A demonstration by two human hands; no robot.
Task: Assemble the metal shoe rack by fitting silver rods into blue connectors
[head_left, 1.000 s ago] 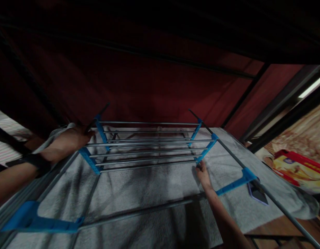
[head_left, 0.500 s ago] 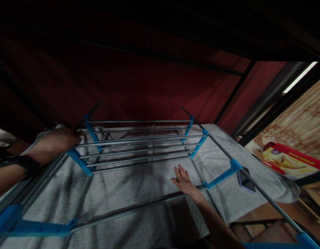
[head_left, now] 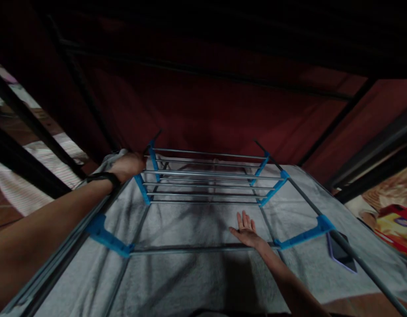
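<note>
A metal tube rack (head_left: 210,175) with blue plastic brackets lies over a grey blanket (head_left: 190,281). My left hand (head_left: 128,165), with a dark band at the wrist, is closed around the rack's left side pole beside the upper blue brackets; its fingertips are partly hidden. My right hand (head_left: 246,232) has its fingers spread and palm turned up, holding nothing. It is inside the frame, above the blanket, close to the lower crossbar (head_left: 197,250) and the right blue bracket (head_left: 305,232).
A dark red fabric wall (head_left: 203,105) with black bars stands behind the rack. A phone (head_left: 341,252) lies on the blanket at right, beside the rack's right pole. Farther right is a red and yellow package (head_left: 397,226). A striped cloth (head_left: 21,185) lies at far left.
The view has swung left, so the rack appears farther right. My right hand has turned from palm down to palm up. My left hand stays at the left pole.
</note>
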